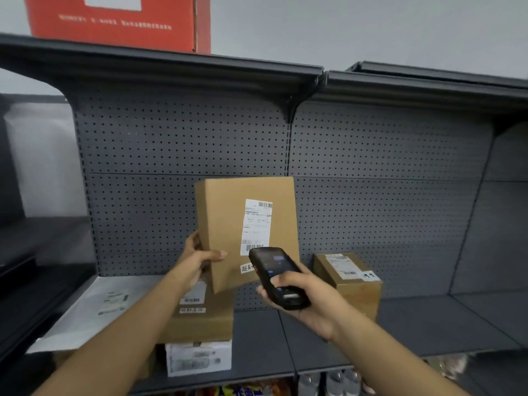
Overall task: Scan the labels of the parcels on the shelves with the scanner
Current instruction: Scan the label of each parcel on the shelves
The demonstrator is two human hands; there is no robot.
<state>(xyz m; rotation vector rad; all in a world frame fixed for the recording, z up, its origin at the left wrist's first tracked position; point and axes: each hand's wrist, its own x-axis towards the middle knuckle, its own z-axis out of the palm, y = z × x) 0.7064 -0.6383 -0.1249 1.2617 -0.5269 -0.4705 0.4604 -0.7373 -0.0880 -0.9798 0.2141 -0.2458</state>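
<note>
My left hand (197,260) grips the lower left edge of a flat brown cardboard parcel (228,224) and holds it upright above the shelf, its white label (257,224) facing me. My right hand (303,295) holds a black handheld scanner (277,277), whose top end overlaps the label's lower barcode. A small brown parcel (351,284) with a label stands on the shelf to the right. Under my left arm lie another brown parcel (200,321), a white parcel (200,358) and a flat white mailer (97,307).
The dark grey shelf (428,321) has a pegboard back (385,167). A red box (120,21) sits on the upper shelf (171,67). Packaged goods show on the level below (328,384). Dark shelving stands at the left (28,252).
</note>
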